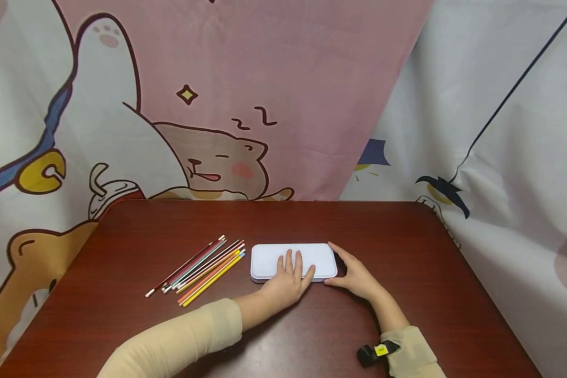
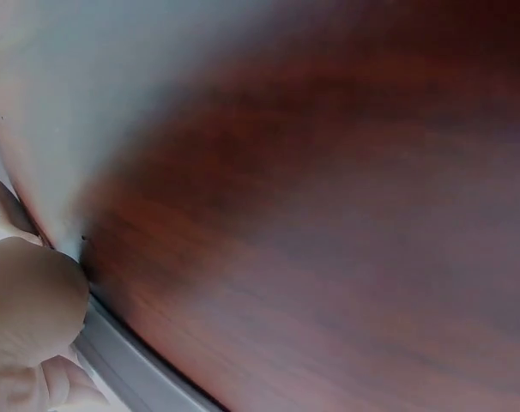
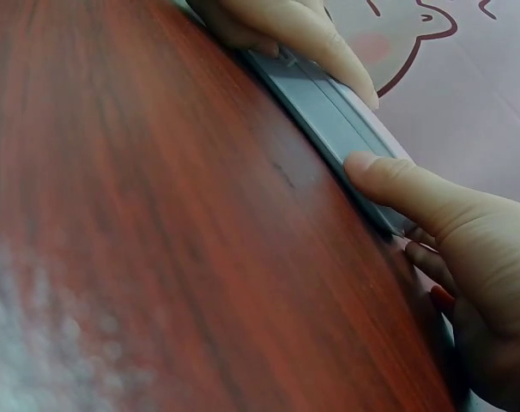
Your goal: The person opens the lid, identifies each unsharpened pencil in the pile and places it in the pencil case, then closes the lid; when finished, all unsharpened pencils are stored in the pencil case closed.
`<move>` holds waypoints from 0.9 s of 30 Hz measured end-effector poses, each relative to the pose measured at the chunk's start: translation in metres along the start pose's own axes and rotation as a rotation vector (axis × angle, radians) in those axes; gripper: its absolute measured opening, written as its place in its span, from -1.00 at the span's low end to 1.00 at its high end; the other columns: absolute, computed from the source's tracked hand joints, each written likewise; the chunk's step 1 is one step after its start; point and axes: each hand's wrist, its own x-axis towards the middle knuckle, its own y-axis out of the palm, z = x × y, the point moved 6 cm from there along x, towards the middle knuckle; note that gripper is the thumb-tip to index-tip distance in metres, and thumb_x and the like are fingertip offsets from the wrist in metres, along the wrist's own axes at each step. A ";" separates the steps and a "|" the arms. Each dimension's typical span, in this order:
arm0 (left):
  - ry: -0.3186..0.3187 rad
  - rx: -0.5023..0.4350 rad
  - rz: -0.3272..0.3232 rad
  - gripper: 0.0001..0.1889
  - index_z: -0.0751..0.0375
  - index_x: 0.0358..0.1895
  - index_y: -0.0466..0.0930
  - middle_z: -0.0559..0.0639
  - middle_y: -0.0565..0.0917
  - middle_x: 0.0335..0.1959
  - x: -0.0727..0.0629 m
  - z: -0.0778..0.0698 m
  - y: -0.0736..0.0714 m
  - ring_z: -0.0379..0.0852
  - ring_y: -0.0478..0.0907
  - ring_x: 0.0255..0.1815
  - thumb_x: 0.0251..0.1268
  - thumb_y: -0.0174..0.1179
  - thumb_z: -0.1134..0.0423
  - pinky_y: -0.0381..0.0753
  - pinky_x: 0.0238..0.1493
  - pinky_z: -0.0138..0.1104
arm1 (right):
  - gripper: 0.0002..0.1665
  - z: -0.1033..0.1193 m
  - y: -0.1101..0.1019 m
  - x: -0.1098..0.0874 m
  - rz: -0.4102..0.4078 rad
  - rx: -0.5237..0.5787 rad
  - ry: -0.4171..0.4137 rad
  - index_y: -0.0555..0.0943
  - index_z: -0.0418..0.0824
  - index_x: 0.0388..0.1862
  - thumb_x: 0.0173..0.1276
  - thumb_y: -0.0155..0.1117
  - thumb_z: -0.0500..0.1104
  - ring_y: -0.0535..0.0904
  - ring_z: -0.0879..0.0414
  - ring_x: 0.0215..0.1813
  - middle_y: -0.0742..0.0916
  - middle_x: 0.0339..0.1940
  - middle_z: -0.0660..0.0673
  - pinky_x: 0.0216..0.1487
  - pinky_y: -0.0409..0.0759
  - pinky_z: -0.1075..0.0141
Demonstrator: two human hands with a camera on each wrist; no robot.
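Note:
A flat white pencil case (image 1: 264, 257) with rounded corners lies closed on the table. My left hand (image 1: 287, 286) rests on its lid with the fingers straight and spread. At the case's right end, my right hand (image 1: 359, 277) holds it between the thumb on the near edge and fingers at the far corner. The right wrist view shows the thumb of the right hand (image 3: 479, 227) against the long side of the case (image 3: 316, 112). Left of the case lies a loose bundle of colored pencils (image 1: 203, 273), touched by neither hand.
The dark red-brown wooden table (image 1: 137, 336) runs back to a cartoon-printed curtain (image 1: 312, 105). A small black device with a yellow label (image 1: 369, 355) sits at the right wrist. In the left wrist view, tabletop (image 2: 346, 257) fills most of the picture.

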 end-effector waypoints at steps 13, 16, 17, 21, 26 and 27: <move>-0.005 -0.039 -0.033 -0.51 -0.04 0.42 0.27 0.39 0.48 0.17 -0.003 0.002 0.000 0.30 0.49 0.11 0.48 -0.27 0.11 0.57 -0.06 -0.02 | 0.14 0.000 0.001 0.001 0.002 0.006 -0.005 0.18 -0.21 0.49 -0.01 0.58 0.00 0.20 -0.22 0.40 0.35 0.41 -0.27 0.28 0.19 -0.18; -0.005 -0.114 -0.081 -0.53 -0.07 0.39 0.31 0.34 0.48 0.18 -0.006 0.008 -0.002 0.30 0.49 0.12 0.46 -0.18 0.15 0.57 -0.05 -0.04 | 0.15 -0.002 0.001 -0.001 0.006 0.003 0.008 0.17 -0.19 0.49 0.00 0.57 0.02 0.20 -0.23 0.40 0.34 0.42 -0.27 0.27 0.19 -0.20; -0.002 -0.142 -0.094 -0.54 -0.07 0.39 0.32 0.32 0.48 0.19 -0.007 0.010 -0.002 0.29 0.48 0.12 0.45 -0.15 0.16 0.57 -0.04 -0.04 | 0.15 -0.002 0.001 -0.001 0.008 0.001 0.013 0.16 -0.17 0.50 0.00 0.57 0.03 0.19 -0.23 0.41 0.34 0.42 -0.27 0.27 0.18 -0.20; 0.010 -0.299 -0.119 -0.54 -0.02 0.37 0.34 0.27 0.44 0.24 -0.012 0.020 -0.001 0.26 0.43 0.19 0.43 0.00 0.23 0.54 0.02 -0.07 | 0.16 -0.005 0.001 -0.001 0.014 -0.001 0.032 0.15 -0.13 0.51 0.00 0.57 0.04 0.18 -0.21 0.42 0.33 0.43 -0.24 0.29 0.17 -0.19; -0.022 -0.540 -0.085 -0.52 0.03 0.36 0.33 0.22 0.38 0.32 -0.019 0.034 0.009 0.16 0.31 0.32 0.39 0.10 0.26 0.43 0.15 -0.01 | 0.16 -0.006 0.001 -0.001 0.017 0.011 0.027 0.15 -0.13 0.51 -0.01 0.58 0.02 0.17 -0.18 0.42 0.32 0.44 -0.23 0.31 0.15 -0.17; -0.036 -0.582 -0.081 -0.52 0.02 0.36 0.34 0.20 0.37 0.33 -0.021 0.037 0.012 0.14 0.29 0.34 0.40 0.10 0.23 0.40 0.17 0.00 | 0.16 -0.006 0.001 -0.001 0.014 0.011 0.025 0.16 -0.14 0.51 -0.01 0.58 0.02 0.18 -0.19 0.42 0.32 0.44 -0.23 0.31 0.16 -0.17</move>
